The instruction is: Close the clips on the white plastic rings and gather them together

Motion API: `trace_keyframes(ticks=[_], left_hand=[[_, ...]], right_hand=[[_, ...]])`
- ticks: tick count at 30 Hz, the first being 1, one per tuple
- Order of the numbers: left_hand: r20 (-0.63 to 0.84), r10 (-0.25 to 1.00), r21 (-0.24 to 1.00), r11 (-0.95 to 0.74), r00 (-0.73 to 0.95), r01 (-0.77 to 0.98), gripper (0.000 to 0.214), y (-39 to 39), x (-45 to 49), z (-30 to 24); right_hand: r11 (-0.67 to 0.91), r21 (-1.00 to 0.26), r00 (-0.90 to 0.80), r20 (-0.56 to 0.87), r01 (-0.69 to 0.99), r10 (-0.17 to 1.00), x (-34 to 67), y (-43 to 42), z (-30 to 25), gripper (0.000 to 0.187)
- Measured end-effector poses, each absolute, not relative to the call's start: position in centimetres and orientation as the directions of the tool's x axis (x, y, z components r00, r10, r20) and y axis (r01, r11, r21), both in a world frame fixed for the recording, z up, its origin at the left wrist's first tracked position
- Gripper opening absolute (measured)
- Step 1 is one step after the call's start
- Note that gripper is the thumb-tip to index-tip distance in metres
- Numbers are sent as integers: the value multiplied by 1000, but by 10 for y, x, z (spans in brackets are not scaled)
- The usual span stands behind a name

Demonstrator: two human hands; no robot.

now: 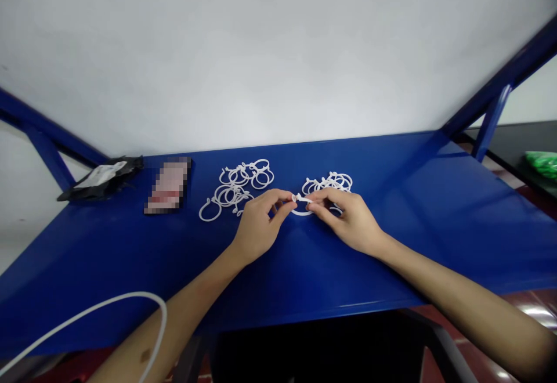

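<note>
Between my two hands is a white curtain ring point(301, 213) with a small eyelet on its rim. My left hand point(260, 223) pinches it near the eyelet with thumb and forefinger. From the other side, my right hand point(350, 220) grips the rim the same way. A loose pile of white rings point(235, 187) lies beyond and to the left of my left hand, and one ring point(210, 209) rests at that pile's near left edge. Another cluster of white rings point(333, 181) sits just behind my right hand, which partly covers one of them.
A black plastic packet with a white label point(102, 175) lies at the far left of the blue table point(391, 168), beside a blurred-out flat object point(169, 185). A white cable point(130, 295) loops over my left forearm. Blue braces and a pale wall stand behind.
</note>
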State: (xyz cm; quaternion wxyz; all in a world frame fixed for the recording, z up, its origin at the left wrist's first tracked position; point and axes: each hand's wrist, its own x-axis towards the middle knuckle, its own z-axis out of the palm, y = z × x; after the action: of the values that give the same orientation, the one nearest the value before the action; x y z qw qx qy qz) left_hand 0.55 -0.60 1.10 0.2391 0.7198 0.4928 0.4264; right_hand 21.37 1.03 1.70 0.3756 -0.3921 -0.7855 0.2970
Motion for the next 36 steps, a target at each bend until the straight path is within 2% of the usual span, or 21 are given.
trace_keyframes(ticks=[6,13,19,22,24,27,30,33,36], left_hand=[[295,939,808,-344,177,479,9,-10,8,10],[403,896,737,-438,185,515,11,-16,12,7],[528,805,589,-577,272,566,12,-12,12,-1],[546,756,443,-627,362,640,9,1,3,-3],[527,765,306,-577,370,757,17,11,-7,-4],[480,840,112,-345,253,932,24,25,-25,-8],[436,881,7,-208,185,978,17,34,-39,-12],[452,864,-29,-235,223,972,12,36,-42,-13],[546,785,-46,-319,291,947,11,29,-34,-6]], right_hand=[[558,-761,-462,385,331,799,214,9,17,17],[595,-738,-521,388,318,761,214,5,15,17],[659,-661,-541,428,358,724,211,6,13,16],[685,-593,-506,473,423,722,212,14,11,15],[703,-511,-490,504,495,711,215,22,9,17],[694,-378,-460,544,612,702,226,35,5,21],[630,-270,-419,553,728,720,237,46,1,25],[583,-184,-398,571,791,719,241,50,0,30],[588,-202,-383,589,783,712,238,46,4,32]])
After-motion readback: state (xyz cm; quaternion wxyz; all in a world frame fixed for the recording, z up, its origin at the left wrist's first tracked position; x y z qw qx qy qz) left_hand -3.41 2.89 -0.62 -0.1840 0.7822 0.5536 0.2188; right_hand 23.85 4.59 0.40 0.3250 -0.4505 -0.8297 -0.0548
